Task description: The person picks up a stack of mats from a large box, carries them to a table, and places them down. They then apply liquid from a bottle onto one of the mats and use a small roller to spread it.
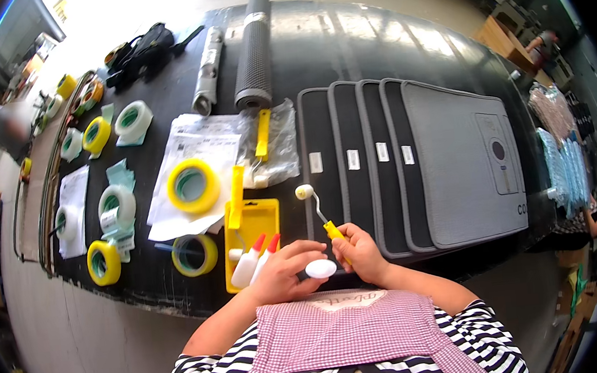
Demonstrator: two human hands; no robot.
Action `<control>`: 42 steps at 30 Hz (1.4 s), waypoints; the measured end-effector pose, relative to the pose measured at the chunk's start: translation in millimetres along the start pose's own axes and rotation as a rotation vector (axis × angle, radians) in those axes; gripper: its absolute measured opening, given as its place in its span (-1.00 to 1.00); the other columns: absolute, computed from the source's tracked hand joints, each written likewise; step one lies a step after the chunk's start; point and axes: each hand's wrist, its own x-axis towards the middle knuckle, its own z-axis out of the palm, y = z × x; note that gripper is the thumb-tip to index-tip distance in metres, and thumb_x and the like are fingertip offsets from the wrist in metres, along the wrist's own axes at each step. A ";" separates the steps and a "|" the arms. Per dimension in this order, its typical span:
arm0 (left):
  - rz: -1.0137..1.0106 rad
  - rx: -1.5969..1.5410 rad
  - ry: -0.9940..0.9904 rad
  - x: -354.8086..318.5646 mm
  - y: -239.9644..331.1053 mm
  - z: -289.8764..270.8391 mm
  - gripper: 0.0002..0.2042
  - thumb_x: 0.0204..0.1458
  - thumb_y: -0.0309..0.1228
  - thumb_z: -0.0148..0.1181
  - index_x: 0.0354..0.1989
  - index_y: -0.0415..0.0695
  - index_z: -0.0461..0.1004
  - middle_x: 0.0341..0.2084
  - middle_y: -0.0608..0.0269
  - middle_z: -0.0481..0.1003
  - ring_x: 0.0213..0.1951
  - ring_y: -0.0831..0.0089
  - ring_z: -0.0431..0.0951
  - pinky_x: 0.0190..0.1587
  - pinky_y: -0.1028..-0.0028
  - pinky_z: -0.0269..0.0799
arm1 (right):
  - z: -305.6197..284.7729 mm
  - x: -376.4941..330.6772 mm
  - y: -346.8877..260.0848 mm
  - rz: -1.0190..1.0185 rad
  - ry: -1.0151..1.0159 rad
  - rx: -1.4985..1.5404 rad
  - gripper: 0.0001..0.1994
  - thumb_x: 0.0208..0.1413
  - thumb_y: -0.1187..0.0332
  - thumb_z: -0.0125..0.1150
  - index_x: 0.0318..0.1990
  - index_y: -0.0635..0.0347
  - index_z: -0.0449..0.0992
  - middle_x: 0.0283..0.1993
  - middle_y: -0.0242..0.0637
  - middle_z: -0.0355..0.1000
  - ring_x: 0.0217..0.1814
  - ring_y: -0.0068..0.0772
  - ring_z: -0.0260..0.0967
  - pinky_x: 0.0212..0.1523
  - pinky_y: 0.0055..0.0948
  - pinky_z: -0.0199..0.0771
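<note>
My right hand [363,256] is closed round the yellow handle of a small paint roller [330,231]. Its white roller head points up and away, beside the left edge of the fanned mats. My left hand [289,271] is closed on a white container with a round end [321,268]; the fingers hide most of it. Just left of that hand are white squeeze bottles [247,265] with red tips, at a yellow paint tray [270,209]. Another yellow-handled roller [237,201] lies across this tray. Several dark mats [321,163] overlap under a grey mat [458,164] on the right.
Yellow tape rolls [193,186] and pale ones [116,207] lie left on the black table [342,38], with papers [172,216]. A third small roller [262,138] rests on clear plastic. Behind are a dark mesh roll [253,68] and a black bag [145,51].
</note>
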 end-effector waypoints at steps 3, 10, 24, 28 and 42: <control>-0.092 -0.001 0.111 -14.0 10.9 -4.5 -0.66 -0.08 -0.43 0.42 -0.09 -0.15 0.55 -0.09 0.12 0.57 -0.10 0.18 0.61 -0.05 0.31 0.54 | 11.9 1.2 -1.9 0.033 -0.076 0.050 -0.69 0.41 0.09 -0.07 -0.07 0.17 0.33 -0.46 -0.36 0.36 -0.62 -0.63 0.21 -0.57 -0.67 0.26; -0.277 0.015 0.547 -76.7 11.5 -27.7 -0.72 -0.02 -0.55 0.35 -0.09 -0.23 0.54 -0.24 0.12 0.61 -0.20 0.37 0.64 -0.09 0.44 0.51 | 44.1 9.4 24.4 -0.220 -0.097 -0.358 -0.73 0.32 0.20 0.04 -0.07 0.23 0.32 -0.45 -0.29 0.36 -0.49 -0.45 0.33 -0.41 -0.43 0.41; -0.427 0.130 0.684 -110.4 -8.4 -40.9 -0.72 -0.02 -0.50 0.37 -0.10 -0.15 0.54 -0.25 0.15 0.60 -0.16 0.24 0.58 -0.05 0.35 0.47 | 39.9 40.9 -31.3 -0.304 -0.018 -0.612 -0.71 0.17 0.38 0.27 0.01 0.31 0.54 -0.16 -0.23 0.57 -0.16 -0.52 0.48 -0.10 -0.53 0.46; -0.394 0.140 0.693 -99.5 -12.7 -43.3 -0.72 -0.03 -0.51 0.36 -0.11 -0.16 0.54 -0.24 0.14 0.58 -0.15 0.22 0.57 -0.04 0.34 0.47 | 43.5 37.3 -14.5 -0.264 -0.077 -0.653 -0.62 0.16 0.37 0.26 0.11 0.29 0.48 -0.08 -0.19 0.56 -0.09 -0.45 0.49 -0.02 -0.49 0.46; -0.258 0.314 0.412 -56.5 31.5 6.6 -0.69 -0.15 -0.40 0.47 -0.19 -0.13 0.57 -0.31 0.14 0.59 -0.21 0.09 0.59 -0.11 0.25 0.48 | 22.4 41.5 7.3 -0.174 -0.004 -0.693 -0.60 0.19 0.28 0.17 0.12 0.32 0.51 0.07 -0.05 0.55 0.10 -0.22 0.51 0.16 -0.37 0.45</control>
